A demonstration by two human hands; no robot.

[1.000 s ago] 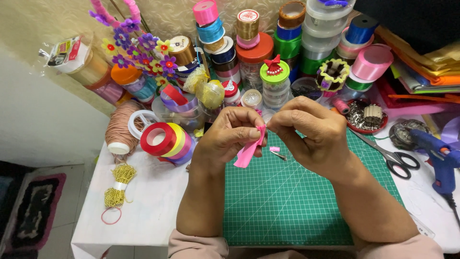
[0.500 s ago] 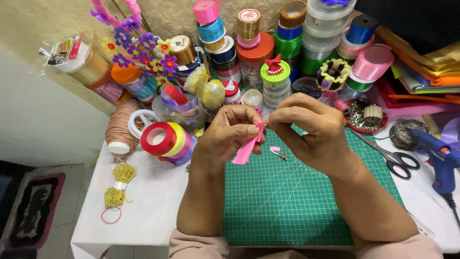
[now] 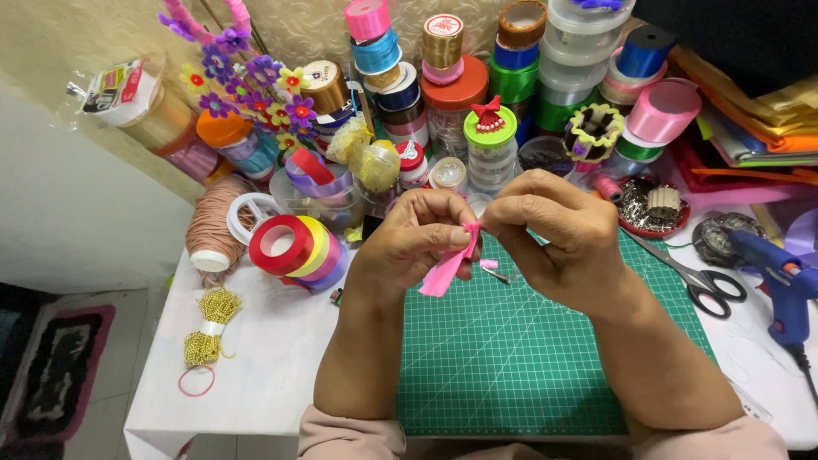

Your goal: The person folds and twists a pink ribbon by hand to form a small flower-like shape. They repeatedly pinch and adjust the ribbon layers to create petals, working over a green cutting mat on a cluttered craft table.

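Observation:
Both my hands meet above the far edge of a green cutting mat [image 3: 528, 358]. My left hand [image 3: 409, 247] and my right hand [image 3: 567, 238] pinch a folded strip of pink ribbon [image 3: 447, 271] between thumbs and fingers; its free end hangs down and to the left. Just below the ribbon, a small pink-headed pin [image 3: 492, 267] lies on the mat.
Red, yellow and purple ribbon rolls [image 3: 294, 247] lie left of the hands. Stacked ribbon spools and jars [image 3: 490, 136] crowd the back. Black-handled scissors [image 3: 703, 281] and a blue glue gun [image 3: 780, 277] lie right. A gold bead bundle [image 3: 209, 328] rests on the white table [image 3: 247, 383].
My hands stay in place; the fingers have shifted slightly on the ribbon, and its hanging end has barely moved.

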